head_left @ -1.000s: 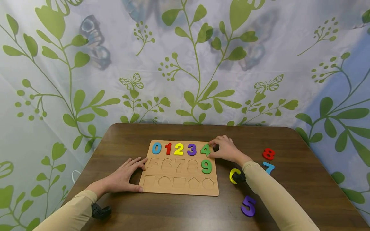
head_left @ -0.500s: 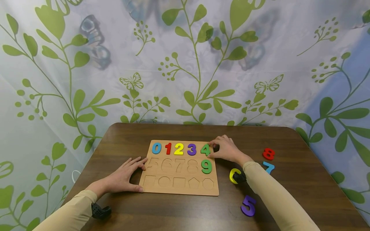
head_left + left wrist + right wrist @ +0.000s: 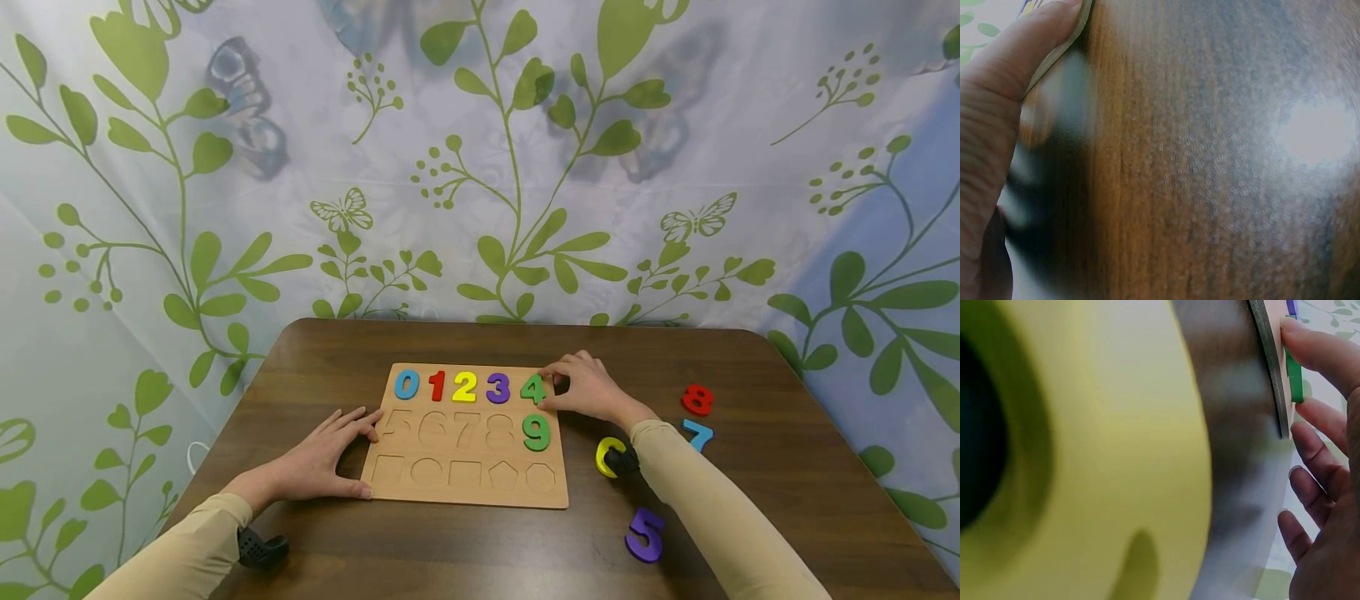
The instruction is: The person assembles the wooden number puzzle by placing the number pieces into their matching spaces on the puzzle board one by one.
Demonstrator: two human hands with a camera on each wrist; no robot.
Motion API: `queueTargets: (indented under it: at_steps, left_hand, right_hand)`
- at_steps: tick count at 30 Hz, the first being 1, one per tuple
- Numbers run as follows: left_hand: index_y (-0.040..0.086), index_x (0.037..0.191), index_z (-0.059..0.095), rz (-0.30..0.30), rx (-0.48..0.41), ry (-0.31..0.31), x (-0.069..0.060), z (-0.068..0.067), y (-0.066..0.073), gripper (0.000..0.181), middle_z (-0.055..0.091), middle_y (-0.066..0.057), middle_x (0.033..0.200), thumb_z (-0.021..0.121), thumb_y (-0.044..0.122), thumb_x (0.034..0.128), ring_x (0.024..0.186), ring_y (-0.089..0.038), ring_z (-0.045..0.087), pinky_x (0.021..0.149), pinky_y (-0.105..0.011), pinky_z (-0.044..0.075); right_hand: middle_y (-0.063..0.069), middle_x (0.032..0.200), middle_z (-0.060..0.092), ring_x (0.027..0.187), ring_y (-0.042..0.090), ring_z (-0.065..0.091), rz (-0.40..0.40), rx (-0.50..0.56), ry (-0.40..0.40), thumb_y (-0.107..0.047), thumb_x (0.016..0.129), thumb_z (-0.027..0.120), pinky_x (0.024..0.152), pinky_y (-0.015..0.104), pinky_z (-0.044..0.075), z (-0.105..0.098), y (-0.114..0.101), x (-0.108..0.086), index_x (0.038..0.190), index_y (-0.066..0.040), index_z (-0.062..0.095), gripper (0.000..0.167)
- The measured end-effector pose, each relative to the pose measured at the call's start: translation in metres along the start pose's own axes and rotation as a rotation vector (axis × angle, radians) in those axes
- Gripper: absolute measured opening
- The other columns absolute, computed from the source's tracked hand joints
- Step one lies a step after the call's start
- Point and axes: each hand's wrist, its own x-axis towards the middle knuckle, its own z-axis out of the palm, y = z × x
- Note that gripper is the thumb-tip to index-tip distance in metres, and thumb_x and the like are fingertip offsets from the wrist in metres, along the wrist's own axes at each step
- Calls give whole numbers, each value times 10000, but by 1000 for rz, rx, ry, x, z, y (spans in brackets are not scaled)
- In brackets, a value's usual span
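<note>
A wooden number board (image 3: 450,492) lies on the table, with blue 0 (image 3: 406,385), red 1 (image 3: 437,387), yellow 2 (image 3: 464,387), purple 3 (image 3: 497,388) and green 4 (image 3: 532,389) along its top row and green 9 (image 3: 536,433) below the 4. The left hand (image 3: 322,460) touches the board's left edge, fingers spread; its thumb (image 3: 1029,44) shows in the left wrist view. At the top right corner, the right hand (image 3: 588,387) pinches the green 4 (image 3: 1295,378) between thumb and index finger. A yellow piece (image 3: 1129,425) fills much of the right wrist view.
Right of the board lie a red 8 (image 3: 697,400), a blue 7 (image 3: 697,434), a purple 5 (image 3: 645,536) and a yellow piece (image 3: 606,457) partly hidden by the black wrist camera. A patterned curtain (image 3: 465,167) hangs behind the brown table (image 3: 465,550).
</note>
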Motion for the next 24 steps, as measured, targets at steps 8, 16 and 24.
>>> queueTargets:
  at_steps: [8, 16, 24]
  left_hand:
    - [236, 1211, 532, -3, -3, -3, 0, 0, 1, 673, 343, -81, 1639, 785, 679, 773, 1508, -433, 235, 1180, -680, 108]
    - [233, 1216, 535, -7, -3, -8, 1, 0, 1, 669, 339, -82, 1641, 778, 680, 781, 1508, -433, 234, 1179, -682, 106]
    - [245, 1212, 529, -19, -4, -14, 0, -1, 1, 666, 331, -69, 1646, 776, 685, 778, 1516, -416, 226, 1187, -669, 98]
  right_hand:
    - [-86, 967, 579, 1001, 189, 404, -8, -28, 3, -575, 779, 836, 863, 435, 295, -1, -2, 2, 1252, -243, 722, 590]
    - [-83, 988, 595, 992, 182, 403, -6, -5, -8, -550, 804, 820, 855, 430, 300, -3, -5, 1, 1283, -246, 716, 577]
    - [-74, 996, 604, 1005, 193, 415, -18, 0, 0, -543, 822, 814, 872, 447, 311, -7, -7, -1, 1270, -231, 722, 554]
